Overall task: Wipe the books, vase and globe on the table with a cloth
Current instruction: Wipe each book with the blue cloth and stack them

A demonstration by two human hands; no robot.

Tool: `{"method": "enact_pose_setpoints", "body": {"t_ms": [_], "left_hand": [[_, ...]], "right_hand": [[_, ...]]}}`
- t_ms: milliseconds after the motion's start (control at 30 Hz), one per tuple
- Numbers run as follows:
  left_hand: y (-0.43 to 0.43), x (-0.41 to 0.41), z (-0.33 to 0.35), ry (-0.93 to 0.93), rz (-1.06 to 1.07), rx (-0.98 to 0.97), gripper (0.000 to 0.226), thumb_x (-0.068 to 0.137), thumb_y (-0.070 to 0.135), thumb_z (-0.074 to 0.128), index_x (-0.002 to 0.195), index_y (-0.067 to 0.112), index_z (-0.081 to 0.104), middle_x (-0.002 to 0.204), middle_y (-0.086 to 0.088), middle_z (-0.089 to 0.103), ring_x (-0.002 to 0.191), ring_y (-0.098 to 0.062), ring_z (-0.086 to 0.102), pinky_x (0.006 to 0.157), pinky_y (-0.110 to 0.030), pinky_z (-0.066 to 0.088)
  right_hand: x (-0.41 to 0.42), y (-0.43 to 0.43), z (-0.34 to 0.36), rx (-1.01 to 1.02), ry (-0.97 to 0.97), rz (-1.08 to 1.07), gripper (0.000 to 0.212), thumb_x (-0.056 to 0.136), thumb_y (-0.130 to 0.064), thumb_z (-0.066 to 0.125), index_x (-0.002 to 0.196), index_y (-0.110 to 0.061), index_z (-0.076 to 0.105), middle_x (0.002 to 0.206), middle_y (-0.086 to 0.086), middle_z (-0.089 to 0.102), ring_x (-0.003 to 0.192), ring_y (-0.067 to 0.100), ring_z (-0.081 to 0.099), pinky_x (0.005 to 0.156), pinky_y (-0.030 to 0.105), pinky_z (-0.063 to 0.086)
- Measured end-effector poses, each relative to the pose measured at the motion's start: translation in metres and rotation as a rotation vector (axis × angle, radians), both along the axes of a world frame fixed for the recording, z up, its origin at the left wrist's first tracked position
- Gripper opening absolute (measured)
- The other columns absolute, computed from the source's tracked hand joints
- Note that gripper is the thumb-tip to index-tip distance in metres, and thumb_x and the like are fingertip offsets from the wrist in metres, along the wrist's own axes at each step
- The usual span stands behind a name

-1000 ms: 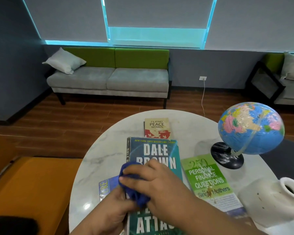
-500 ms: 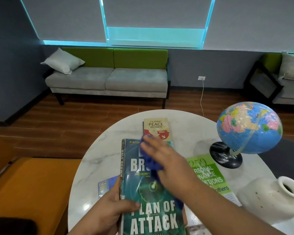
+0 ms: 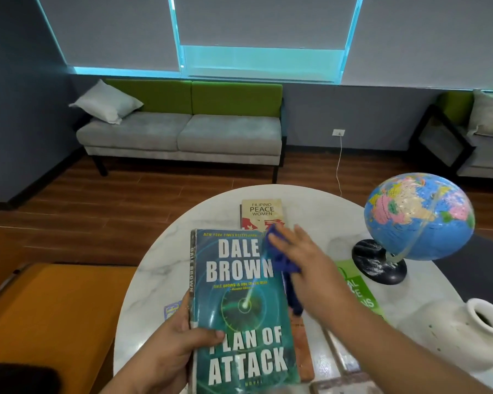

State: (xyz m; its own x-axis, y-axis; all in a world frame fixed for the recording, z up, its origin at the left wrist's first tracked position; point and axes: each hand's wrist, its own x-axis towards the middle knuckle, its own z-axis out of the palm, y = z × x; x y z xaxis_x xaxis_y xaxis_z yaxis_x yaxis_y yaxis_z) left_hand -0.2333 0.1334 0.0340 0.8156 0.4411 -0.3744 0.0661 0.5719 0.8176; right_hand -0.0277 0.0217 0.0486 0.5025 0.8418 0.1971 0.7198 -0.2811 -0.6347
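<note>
My left hand grips the teal "Plan of Attack" book by its spine, thumb on the cover, holding it above the round marble table. My right hand presses a blue cloth against the book's upper right edge, fingers stretched out. The "Filipino Peace Women" book lies beyond. A green book is partly hidden under my right arm. The globe stands on its black base at the right. The white vase lies on its side near the right edge.
A small blue book peeks out left of my left hand; more books lie under my right forearm. An orange seat stands left of the table. A grey-green sofa is across the wooden floor.
My right hand has swept the cloth up from the lower cover to the book's top right edge, uncovering the title. My left hand kept its grip on the spine.
</note>
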Motion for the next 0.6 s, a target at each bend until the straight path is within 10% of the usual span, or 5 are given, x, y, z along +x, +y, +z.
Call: {"method": "enact_pose_setpoints", "body": {"t_ms": [167,367,600], "left_hand": [[0.01,-0.007,-0.005,0.052,0.062,0.044,0.09,0.04,-0.009,0.073,0.123,0.018,0.053,0.11,-0.03,0.065,0.106,-0.052,0.059,0.098,-0.063,0.041],[0.009,-0.011,-0.006,0.052,0.081,0.01,0.101,0.032,-0.002,0.08,0.126,0.019,0.049,0.108,-0.031,0.065,0.099,-0.051,0.062,0.086,-0.057,0.051],[0.003,-0.007,-0.005,0.033,0.059,-0.005,0.084,0.046,-0.011,0.071,0.123,0.015,0.051,0.11,-0.036,0.062,0.102,-0.058,0.057,0.093,-0.067,0.043]], "right_hand": [[0.037,0.004,0.051,0.016,0.243,-0.206,0.035,0.09,-0.009,0.043,0.112,-0.026,0.066,0.113,-0.001,0.06,0.107,0.024,0.058,0.066,0.012,0.044],[0.056,-0.007,0.086,0.011,0.105,-0.404,0.017,0.089,-0.013,0.045,0.081,-0.016,0.059,0.079,0.009,0.063,0.075,0.025,0.057,0.064,0.033,0.044],[0.015,0.002,0.1,0.248,0.498,-0.276,0.014,0.087,-0.014,0.054,0.075,-0.017,0.061,0.062,0.0,0.06,0.062,0.015,0.054,0.06,0.027,0.043]]}}
